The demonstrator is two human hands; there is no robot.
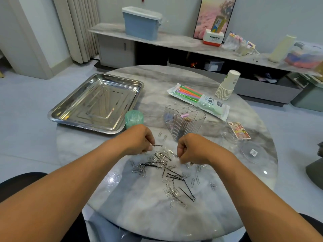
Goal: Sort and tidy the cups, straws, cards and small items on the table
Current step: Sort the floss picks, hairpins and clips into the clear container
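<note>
Several silver paper clips (157,160) and black hairpins (174,176) lie scattered on the round marble table (104,149). My left hand (139,140) pinches a hairpin (157,145) just above the pile's far edge. My right hand (192,148) has its fingers curled down onto the pile's right side and pinches paper clips there. Behind my hands stands a clear ribbed organiser box (185,121) with small items inside. A pack of coloured straws (197,100), a stack of paper cups (227,86) and a deck of cards (239,131) lie further back and right.
A steel tray (70,109) sits at the table's left. A green roll (134,118) stands beside it. Clear plastic lids (251,151) rest at the right edge. A low shelf with a blue bin (141,23) runs along the wall behind.
</note>
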